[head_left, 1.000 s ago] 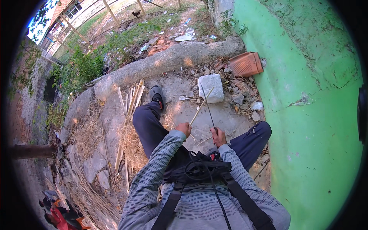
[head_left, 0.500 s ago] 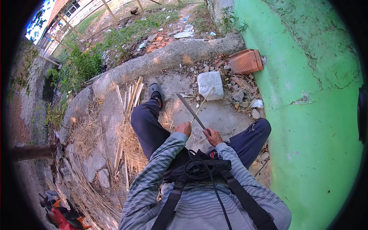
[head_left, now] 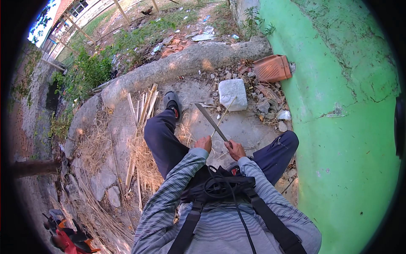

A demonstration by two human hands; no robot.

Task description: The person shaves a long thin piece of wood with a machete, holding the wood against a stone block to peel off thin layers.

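My right hand (head_left: 235, 150) is closed round the handle of a long-bladed knife (head_left: 207, 117), its blade pointing up and to the left. In my left hand (head_left: 204, 144) is a thin pale strip of wood or bamboo (head_left: 226, 111), whose far end reaches over a white block (head_left: 233, 94) on the ground. The blade crosses the strip just beyond my hands; whether it cuts into it I cannot make out. Beside my left leg lie several split pale strips (head_left: 146, 106) and a heap of curly shavings (head_left: 144, 154).
A green wall (head_left: 338, 139) rises close on my right. Rubble (head_left: 265, 103) and an orange clay block (head_left: 272, 68) lie along its foot. Ahead runs a low rounded concrete kerb (head_left: 186, 63), with weeds and litter behind. Something red and black (head_left: 67, 239) sits at the lower left.
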